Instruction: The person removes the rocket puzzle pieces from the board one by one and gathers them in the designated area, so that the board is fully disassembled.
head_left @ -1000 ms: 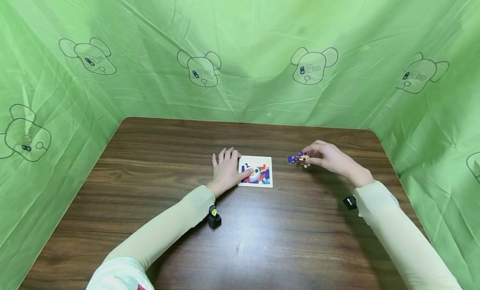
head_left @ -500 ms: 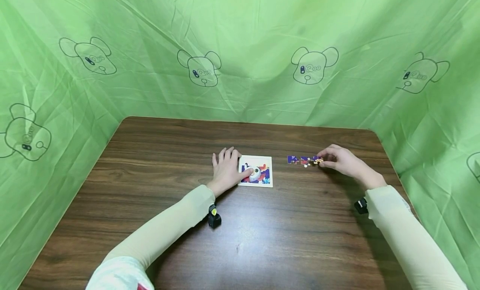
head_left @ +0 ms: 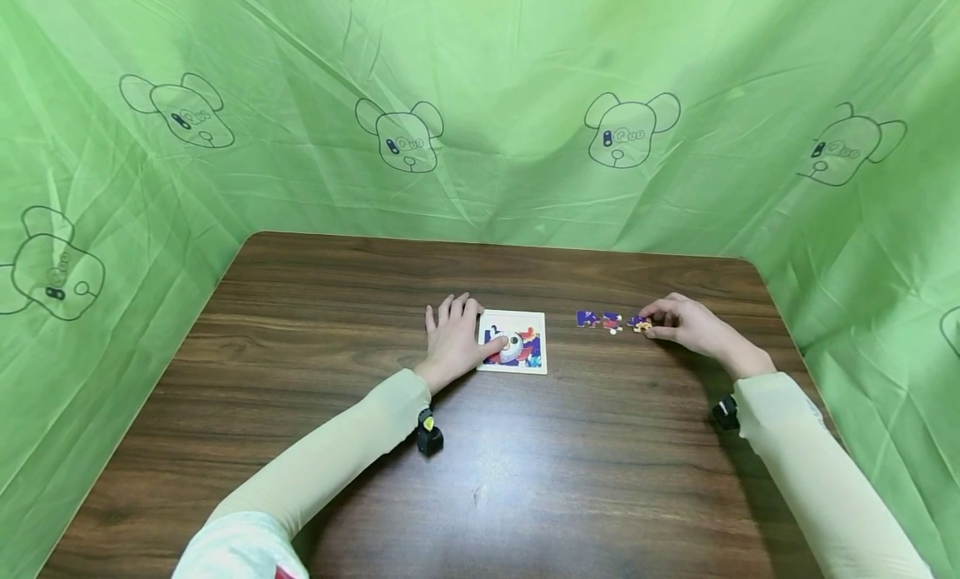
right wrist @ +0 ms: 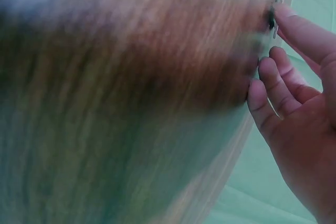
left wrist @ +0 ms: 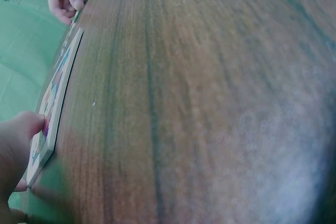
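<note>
In the head view my left hand [head_left: 453, 339] rests with fingers spread along the left side of a small square jigsaw puzzle [head_left: 529, 356] in a pale frame. Its thumb lies across the picture, which has a white, red and blue figure. To the right, my right hand [head_left: 688, 327] pinches a purple and orange jigsaw piece [head_left: 639, 323] low at the table between thumb and fingers. Two more loose pieces lie left of it, a purple one [head_left: 587, 319] and a red and purple one [head_left: 612, 321]. The right wrist view shows the pinched piece [right wrist: 275, 27] nearly edge-on.
A brown wood-grain table [head_left: 570, 471] carries everything. Green cloth [head_left: 510, 187] printed with bear heads hangs behind it and at both sides. Black wrist cameras sit on both sleeves, the left one [head_left: 429, 436] close above the tabletop.
My right hand has moved right, drawing the orange piece away from the other two, so that the three pieces now lie apart in a row. The left hand and framed puzzle stay put.
</note>
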`<state>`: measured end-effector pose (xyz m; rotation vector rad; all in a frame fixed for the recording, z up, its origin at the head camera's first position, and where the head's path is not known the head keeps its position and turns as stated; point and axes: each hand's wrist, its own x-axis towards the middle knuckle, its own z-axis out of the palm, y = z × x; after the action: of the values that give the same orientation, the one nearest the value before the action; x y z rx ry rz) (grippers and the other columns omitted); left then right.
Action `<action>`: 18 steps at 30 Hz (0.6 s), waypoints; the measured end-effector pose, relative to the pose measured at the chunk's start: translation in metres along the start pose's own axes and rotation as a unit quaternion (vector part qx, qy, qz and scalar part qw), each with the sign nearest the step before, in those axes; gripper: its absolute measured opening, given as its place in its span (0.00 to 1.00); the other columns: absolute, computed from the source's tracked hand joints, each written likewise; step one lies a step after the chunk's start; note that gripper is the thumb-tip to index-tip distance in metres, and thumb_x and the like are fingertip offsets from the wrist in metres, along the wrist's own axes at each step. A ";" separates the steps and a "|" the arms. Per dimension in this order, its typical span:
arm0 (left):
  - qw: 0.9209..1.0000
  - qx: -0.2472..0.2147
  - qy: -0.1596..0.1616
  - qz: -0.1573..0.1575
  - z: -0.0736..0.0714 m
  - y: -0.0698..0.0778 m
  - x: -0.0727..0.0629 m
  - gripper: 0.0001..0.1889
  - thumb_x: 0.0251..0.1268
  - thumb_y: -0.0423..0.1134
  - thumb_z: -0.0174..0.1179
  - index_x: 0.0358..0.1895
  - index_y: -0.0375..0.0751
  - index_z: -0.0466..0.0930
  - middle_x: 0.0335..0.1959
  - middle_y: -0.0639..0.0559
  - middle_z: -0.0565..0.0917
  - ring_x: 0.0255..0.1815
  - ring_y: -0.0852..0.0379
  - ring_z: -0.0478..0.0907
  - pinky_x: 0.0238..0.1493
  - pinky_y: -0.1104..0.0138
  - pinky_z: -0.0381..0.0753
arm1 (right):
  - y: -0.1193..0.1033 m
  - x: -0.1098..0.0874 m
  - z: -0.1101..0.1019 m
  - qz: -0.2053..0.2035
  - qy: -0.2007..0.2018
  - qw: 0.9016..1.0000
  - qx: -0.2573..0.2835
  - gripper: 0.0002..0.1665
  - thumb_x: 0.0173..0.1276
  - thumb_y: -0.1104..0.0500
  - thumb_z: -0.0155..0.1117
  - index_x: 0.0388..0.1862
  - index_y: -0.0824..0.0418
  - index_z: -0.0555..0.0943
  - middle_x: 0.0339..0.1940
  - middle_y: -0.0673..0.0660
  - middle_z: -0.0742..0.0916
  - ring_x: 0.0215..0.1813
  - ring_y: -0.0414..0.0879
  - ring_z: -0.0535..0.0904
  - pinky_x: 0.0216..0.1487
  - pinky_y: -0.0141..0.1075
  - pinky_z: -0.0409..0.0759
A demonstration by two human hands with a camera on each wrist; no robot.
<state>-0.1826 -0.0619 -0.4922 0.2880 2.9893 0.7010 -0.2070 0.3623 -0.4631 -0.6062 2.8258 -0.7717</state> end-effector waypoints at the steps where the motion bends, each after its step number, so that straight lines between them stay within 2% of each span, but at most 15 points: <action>1: 1.000 0.000 0.000 0.000 0.000 0.000 0.000 0.36 0.63 0.68 0.66 0.63 0.46 0.72 0.79 0.40 0.64 0.83 0.37 0.51 0.78 0.33 0.37 | 0.001 0.000 0.000 -0.001 -0.001 1.000 -0.001 0.16 0.68 0.62 0.75 0.54 0.64 0.86 0.41 0.59 0.82 0.39 0.47 0.76 0.40 0.40 0.75; 12: 1.000 -0.003 -0.003 -0.003 0.004 -0.002 0.003 0.36 0.62 0.68 0.67 0.62 0.46 0.72 0.80 0.40 0.63 0.83 0.37 0.50 0.78 0.33 0.36 | 0.003 -0.001 0.003 -0.002 0.004 1.000 0.002 0.16 0.70 0.61 0.73 0.55 0.63 0.86 0.39 0.57 0.82 0.38 0.44 0.74 0.39 0.39 0.74; 18: 1.000 -0.003 0.005 0.002 0.003 -0.002 0.001 0.36 0.62 0.68 0.67 0.62 0.46 0.73 0.79 0.40 0.64 0.82 0.37 0.51 0.78 0.32 0.37 | 0.004 -0.001 0.006 -0.011 0.021 1.000 -0.002 0.14 0.69 0.63 0.74 0.52 0.62 0.86 0.38 0.55 0.82 0.37 0.44 0.74 0.39 0.38 0.73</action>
<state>-0.1836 -0.0620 -0.4961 0.2912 2.9967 0.7156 -0.2060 0.3632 -0.4703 -0.6302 2.8650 -0.7909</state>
